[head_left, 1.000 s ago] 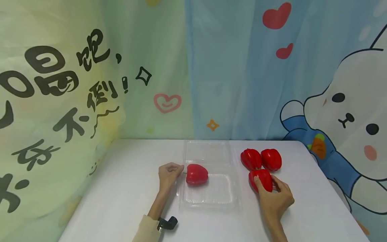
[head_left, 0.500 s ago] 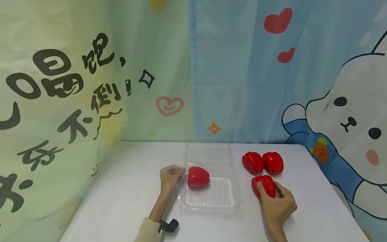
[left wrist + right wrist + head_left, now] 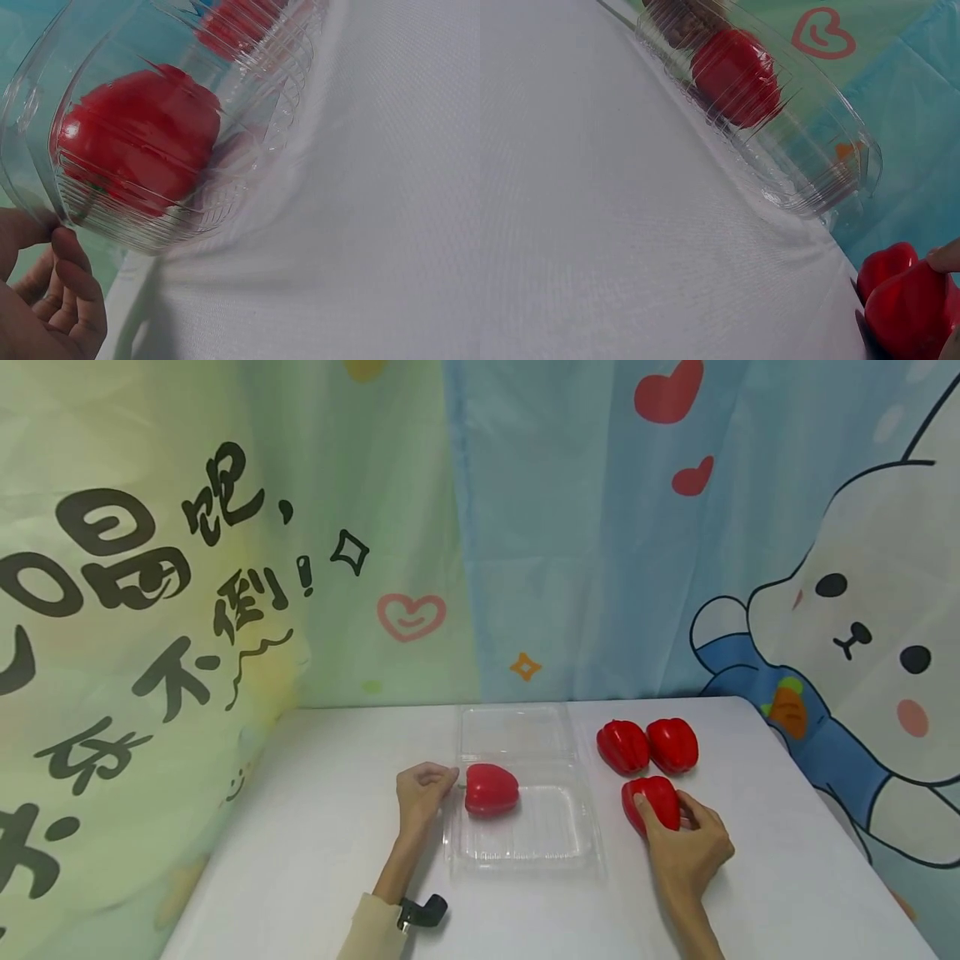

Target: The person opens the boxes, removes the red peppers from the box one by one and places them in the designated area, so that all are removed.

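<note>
My left hand pinches the left rim of a clear plastic clamshell box between thumb and forefinger, as the left wrist view shows. A red bell pepper lies on its side in the box's left part, its stem toward that hand. To the right of the box, my right hand grips another red bell pepper, thumb on the near left side and fingers round the right. In the right wrist view only fingertips show on the gripped pepper; the rest of that hand is out of frame.
Two more red bell peppers, a left one and a right one, lie side by side behind the gripped one. The box's lid lies folded back toward the printed curtain behind the white table.
The pepper in my right hand has come slightly toward me, opening a gap to the two behind it. My left hand stays at the box rim. The head view has shifted a little.
</note>
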Motion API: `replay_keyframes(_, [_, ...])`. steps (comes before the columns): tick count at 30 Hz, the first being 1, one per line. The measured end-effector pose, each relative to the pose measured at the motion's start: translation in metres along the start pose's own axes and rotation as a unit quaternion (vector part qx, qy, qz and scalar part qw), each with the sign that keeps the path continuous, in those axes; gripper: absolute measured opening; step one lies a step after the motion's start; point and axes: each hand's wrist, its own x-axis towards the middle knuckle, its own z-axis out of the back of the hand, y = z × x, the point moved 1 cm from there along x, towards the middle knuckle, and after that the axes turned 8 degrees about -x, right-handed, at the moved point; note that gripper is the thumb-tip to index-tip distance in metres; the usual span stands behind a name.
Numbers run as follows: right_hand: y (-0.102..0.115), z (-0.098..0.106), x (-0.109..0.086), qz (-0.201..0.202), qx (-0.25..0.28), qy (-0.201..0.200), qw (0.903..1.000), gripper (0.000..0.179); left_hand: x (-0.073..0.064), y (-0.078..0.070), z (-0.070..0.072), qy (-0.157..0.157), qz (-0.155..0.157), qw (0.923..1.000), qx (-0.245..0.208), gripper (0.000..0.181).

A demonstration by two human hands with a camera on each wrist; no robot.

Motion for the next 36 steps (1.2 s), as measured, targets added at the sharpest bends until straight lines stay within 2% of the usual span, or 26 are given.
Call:
replay_keyframes(25, [-0.0023, -0.0024, -0.0015, 0.029, -0.005, 0.010, 0.9995, 0.072, -0.0006, 0.0019, 0.0004, 0.002, 0.001, 1.0000, -0.008, 0.017])
replay_keyframes(36, [-0.0005, -0.0023, -0.0027, 0.020, -0.011, 0.022, 0.9995, 0.073, -0.0005, 0.0017, 0.0006, 0.001, 0.001, 0.9999, -0.015, 0.016])
